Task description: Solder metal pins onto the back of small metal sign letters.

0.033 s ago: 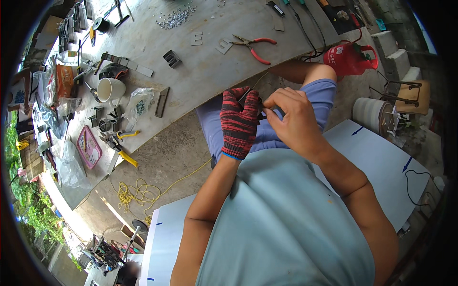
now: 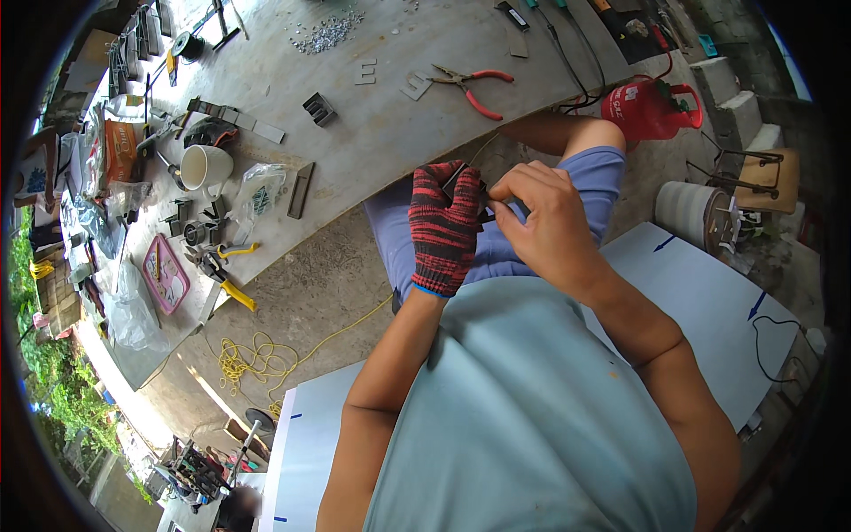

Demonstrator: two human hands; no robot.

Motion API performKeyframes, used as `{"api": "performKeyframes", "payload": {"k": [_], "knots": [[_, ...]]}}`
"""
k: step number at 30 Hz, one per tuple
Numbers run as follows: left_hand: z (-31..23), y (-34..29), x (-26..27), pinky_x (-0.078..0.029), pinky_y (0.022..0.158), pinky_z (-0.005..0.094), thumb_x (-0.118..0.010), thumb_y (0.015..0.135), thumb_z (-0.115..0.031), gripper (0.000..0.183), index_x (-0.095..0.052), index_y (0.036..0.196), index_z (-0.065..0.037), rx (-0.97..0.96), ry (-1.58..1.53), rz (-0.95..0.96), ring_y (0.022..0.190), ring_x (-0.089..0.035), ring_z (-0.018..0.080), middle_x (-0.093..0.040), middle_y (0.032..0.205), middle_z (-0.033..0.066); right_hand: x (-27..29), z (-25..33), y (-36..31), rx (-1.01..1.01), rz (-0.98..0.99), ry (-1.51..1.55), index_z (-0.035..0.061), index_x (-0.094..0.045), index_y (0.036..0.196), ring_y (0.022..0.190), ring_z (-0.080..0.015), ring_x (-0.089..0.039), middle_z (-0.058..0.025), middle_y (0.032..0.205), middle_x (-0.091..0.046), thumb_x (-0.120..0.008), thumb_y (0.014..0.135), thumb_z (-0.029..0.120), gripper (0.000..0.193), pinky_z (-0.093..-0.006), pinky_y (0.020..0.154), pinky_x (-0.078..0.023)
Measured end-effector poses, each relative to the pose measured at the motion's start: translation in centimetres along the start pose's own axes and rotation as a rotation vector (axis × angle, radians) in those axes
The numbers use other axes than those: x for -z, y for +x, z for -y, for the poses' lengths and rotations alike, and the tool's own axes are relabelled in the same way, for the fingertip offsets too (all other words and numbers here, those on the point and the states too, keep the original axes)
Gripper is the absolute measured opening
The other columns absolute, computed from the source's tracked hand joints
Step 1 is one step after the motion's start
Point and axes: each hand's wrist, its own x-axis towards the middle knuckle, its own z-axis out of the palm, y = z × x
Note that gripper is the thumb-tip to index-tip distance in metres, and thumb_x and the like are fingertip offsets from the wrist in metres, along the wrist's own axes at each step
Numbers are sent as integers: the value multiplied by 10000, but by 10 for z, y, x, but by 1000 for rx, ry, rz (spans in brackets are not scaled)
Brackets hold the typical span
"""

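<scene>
My left hand (image 2: pixel 446 226), in a red-and-black striped knit glove, is closed around a small dark metal piece (image 2: pixel 455 180) above my lap, just off the table edge. The fingers hide most of the piece, so its full shape does not show. Bare and close beside it, my right hand (image 2: pixel 545 217) pinches with thumb and forefinger at the piece's right side. Whatever lies between those fingertips is too small to make out. On the table beyond are red-handled pliers (image 2: pixel 470 82), flat E-shaped metal pieces (image 2: pixel 365 72) and a dark folded metal letter shape (image 2: pixel 319 110).
Toward the left of the table (image 2: pixel 355 146) stand a white mug (image 2: pixel 206 167), yellow-handled snips (image 2: pixel 222 270), a pink tray (image 2: pixel 166 275) and plastic bags. A heap of small metal bits (image 2: pixel 328 34) lies far back. Right of the table is a red gas cylinder (image 2: pixel 651 108); yellow cord (image 2: pixel 253 359) coils on the floor.
</scene>
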Motion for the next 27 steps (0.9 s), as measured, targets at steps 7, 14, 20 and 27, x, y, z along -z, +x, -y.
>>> {"api": "performKeyframes", "payload": {"k": [7,14,20,27], "knots": [[1,-4,-1,-579,640,284,-703,990,-145,274,-579,1194,-9,12,-146,43,806,-655,131,-677,1022,84,-1,4,-4,-30,-62,48,14,-628,870,791,-317,-643,-102,841,-655,-720,772,-53,150,-389,716,-470],[-6,-1,13,-558,710,289,-637,1033,-176,311,-561,1294,-26,-110,-139,251,865,-648,120,-662,1024,45,-4,0,-5,16,-129,66,-11,-620,880,742,-321,-652,-132,837,-636,-717,778,-83,158,-372,638,-503],[-12,-2,21,-545,649,258,-584,1062,-167,190,-576,1205,-43,73,-5,369,828,-628,100,-657,1008,41,1,-2,-4,-18,-79,97,-9,-630,863,720,-289,-662,-122,811,-642,-721,791,-71,132,-370,622,-494],[-5,-13,6,-525,615,256,-583,1067,-169,134,-571,1141,-57,-68,14,113,736,-593,90,-645,961,33,9,1,-3,-75,18,111,-17,-627,840,689,-260,-645,-117,778,-640,-727,809,-56,112,-365,595,-478]]}}
